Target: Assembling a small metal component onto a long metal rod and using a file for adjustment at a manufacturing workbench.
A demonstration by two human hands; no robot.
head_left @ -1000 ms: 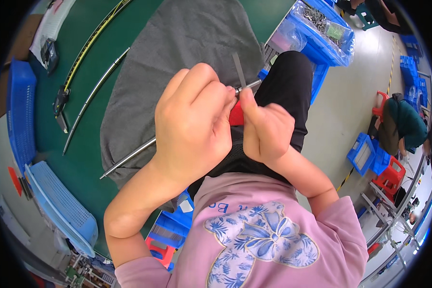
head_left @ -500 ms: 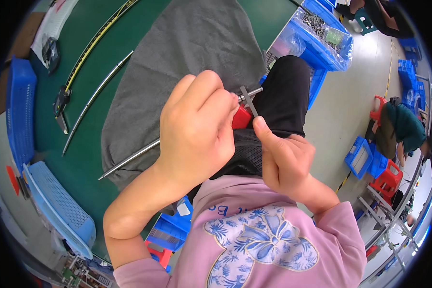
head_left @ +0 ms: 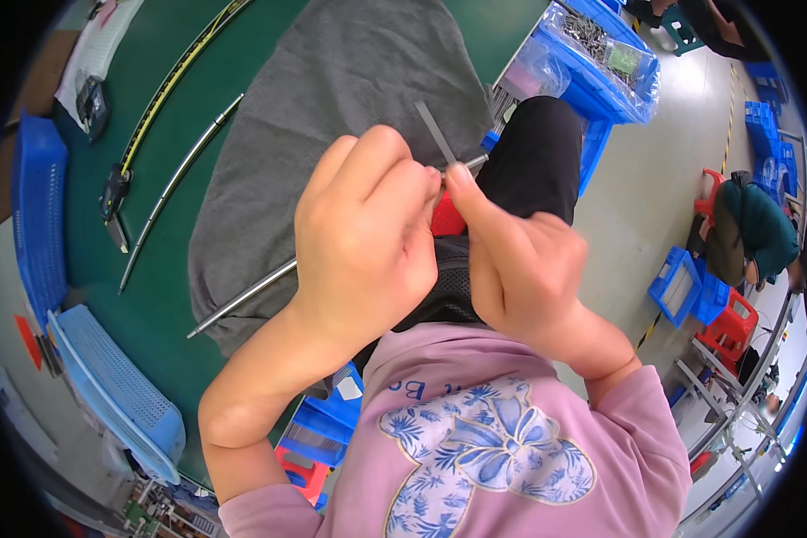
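Observation:
My left hand (head_left: pixel 364 235) is closed round a thin, shiny metal rod (head_left: pixel 244 298) that runs slantwise through the fist. Its long end points down to the left over a grey cloth, and the short end sticks out on the right. Pinched in my right hand (head_left: pixel 531 269) is a flat, narrow grey strip (head_left: pixel 436 133), shaped like a small file. It crosses the rod close by my left fingertips, with my right thumb pressed at its lower end. My fingers hide the exact contact between strip and rod.
The grey cloth (head_left: pixel 350 81) covers part of the green table (head_left: pixel 166 224). Another metal rod (head_left: pixel 181 170), a digital caliper (head_left: pixel 114 193) and a yellow-marked ruler (head_left: pixel 175 85) lie to the left. Blue baskets (head_left: pixel 40 215) line the left edge; a blue bin (head_left: pixel 623 103) of small metal parts stands far right.
My right hand has moved up and left, sliding the grey strip farther across the rod, away from me. My left hand and the rod have hardly moved.

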